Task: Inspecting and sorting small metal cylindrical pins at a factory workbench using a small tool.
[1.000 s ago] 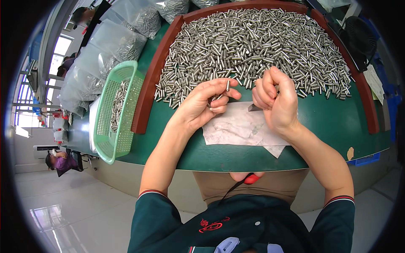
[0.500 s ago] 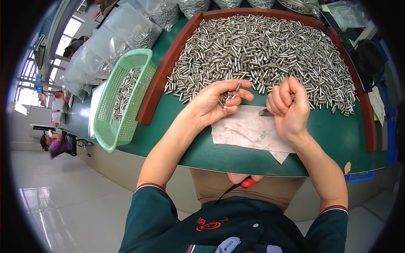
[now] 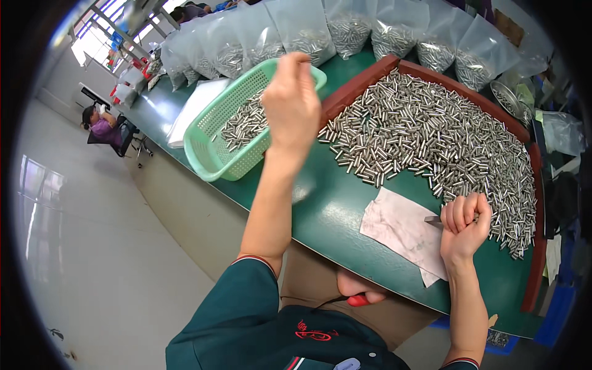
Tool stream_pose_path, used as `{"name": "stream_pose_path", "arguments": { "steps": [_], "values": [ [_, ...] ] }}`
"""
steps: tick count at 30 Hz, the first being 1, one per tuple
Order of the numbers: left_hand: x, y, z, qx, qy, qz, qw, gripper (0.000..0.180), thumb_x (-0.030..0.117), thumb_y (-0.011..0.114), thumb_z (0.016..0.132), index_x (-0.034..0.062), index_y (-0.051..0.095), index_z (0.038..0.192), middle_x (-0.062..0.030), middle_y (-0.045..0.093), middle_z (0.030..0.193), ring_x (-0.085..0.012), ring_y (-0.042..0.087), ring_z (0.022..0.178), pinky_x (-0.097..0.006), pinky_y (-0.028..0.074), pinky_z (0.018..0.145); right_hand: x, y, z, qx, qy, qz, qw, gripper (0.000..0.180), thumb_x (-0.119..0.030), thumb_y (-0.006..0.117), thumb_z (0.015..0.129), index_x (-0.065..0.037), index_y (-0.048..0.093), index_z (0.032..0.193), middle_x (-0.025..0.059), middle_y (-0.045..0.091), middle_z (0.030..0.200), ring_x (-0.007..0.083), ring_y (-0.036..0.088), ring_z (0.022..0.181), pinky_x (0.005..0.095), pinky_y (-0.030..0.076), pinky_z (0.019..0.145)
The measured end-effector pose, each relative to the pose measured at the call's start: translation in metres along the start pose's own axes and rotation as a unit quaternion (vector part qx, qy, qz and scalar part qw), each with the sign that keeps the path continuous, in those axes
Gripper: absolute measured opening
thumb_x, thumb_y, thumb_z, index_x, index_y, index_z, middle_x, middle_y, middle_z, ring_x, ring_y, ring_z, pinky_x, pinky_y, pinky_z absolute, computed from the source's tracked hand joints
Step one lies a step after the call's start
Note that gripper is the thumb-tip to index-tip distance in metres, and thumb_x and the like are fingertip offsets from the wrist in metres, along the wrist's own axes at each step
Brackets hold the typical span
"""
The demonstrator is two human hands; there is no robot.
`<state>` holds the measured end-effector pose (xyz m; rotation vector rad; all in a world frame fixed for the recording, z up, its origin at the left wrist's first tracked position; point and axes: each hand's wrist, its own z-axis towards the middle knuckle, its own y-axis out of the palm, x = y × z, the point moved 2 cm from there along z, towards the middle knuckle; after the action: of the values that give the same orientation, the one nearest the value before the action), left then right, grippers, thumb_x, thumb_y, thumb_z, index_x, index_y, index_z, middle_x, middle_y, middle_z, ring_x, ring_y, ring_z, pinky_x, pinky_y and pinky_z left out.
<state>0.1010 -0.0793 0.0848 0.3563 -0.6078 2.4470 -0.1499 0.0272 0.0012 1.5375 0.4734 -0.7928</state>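
Observation:
My left hand (image 3: 291, 105) is raised over the right rim of the light green plastic basket (image 3: 198, 165). Its fingers are curled in, and whatever lies inside them is hidden. Short metal pins (image 3: 243, 123) lie heaped in the basket. My right hand (image 3: 464, 228) is a fist at the near edge of a big pile of the same pins (image 3: 450, 129). A flat grey metal tool with a pointed end (image 3: 433, 221) sticks out of this fist on its left; the rest of the tool is covered by the fingers. Beneath that tip lies a stained whitish cloth (image 3: 394, 225).
A red-brown wooden frame (image 3: 357, 88) borders the pile on the green table (image 3: 327, 209). Clear bags of pins (image 3: 348, 31) stand in a row behind. White sheets (image 3: 194, 111) lie left of the basket. A round metal dish (image 3: 507, 98) sits at the far right. Someone sits far left.
My left hand has gone from beside the pile, with several pins showing in it, up and left to the basket. My view has turned left. The right fist still holds the grey tool.

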Motion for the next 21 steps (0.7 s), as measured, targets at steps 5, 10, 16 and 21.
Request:
{"name": "stream_pose_path", "arguments": {
  "steps": [5, 10, 16, 21],
  "values": [
    [-0.065, -0.012, 0.001, -0.054, -0.035, 0.311, 0.948, 0.037, 0.034, 0.058, 0.078, 0.0067, 0.057, 0.102, -0.0178, 0.051, 0.106, -0.0315, 0.044, 0.106, -0.057, 0.026, 0.088, -0.002, 0.004, 0.000, -0.005, 0.004, -0.004, 1.000, 0.041, -0.029, 0.032, 0.090, -0.013, 0.026, 0.053, -0.0036, 0.021, 0.041, 0.0078, 0.013, 0.037, 0.0244, 0.014, 0.038],
    [-0.028, 0.011, -0.008, -0.137, 0.038, 0.064, 0.988, 0.021, 0.020, 0.062, 0.076, 0.0029, 0.062, 0.090, -0.0098, 0.061, 0.089, -0.0220, 0.058, 0.083, -0.033, 0.043, 0.075, 0.000, 0.002, 0.005, -0.003, 0.015, -0.020, 1.000, 0.040, -0.029, 0.031, 0.089, -0.013, 0.027, 0.052, -0.0030, 0.022, 0.041, 0.0082, 0.014, 0.037, 0.0251, 0.016, 0.040],
    [0.021, 0.026, -0.048, -0.626, 0.062, -0.119, 0.769, 0.016, 0.009, 0.066, 0.064, -0.0006, 0.057, 0.073, -0.0102, 0.056, 0.060, -0.0208, 0.056, 0.058, -0.029, 0.043, 0.055, -0.002, -0.003, 0.005, -0.015, 0.004, -0.030, 0.999, 0.039, -0.027, 0.031, 0.089, -0.012, 0.027, 0.052, -0.0029, 0.023, 0.041, 0.0078, 0.013, 0.038, 0.0249, 0.016, 0.040],
    [0.026, 0.035, -0.069, -0.583, 0.093, -0.052, 0.806, 0.017, 0.009, 0.067, 0.063, 0.0000, 0.052, 0.065, -0.0119, 0.055, 0.059, -0.0270, 0.055, 0.058, -0.035, 0.042, 0.053, -0.002, -0.002, 0.004, -0.014, 0.005, -0.030, 0.999, 0.039, -0.026, 0.030, 0.089, -0.012, 0.027, 0.052, -0.0023, 0.024, 0.041, 0.0077, 0.015, 0.038, 0.0242, 0.016, 0.039]
  ]
}}
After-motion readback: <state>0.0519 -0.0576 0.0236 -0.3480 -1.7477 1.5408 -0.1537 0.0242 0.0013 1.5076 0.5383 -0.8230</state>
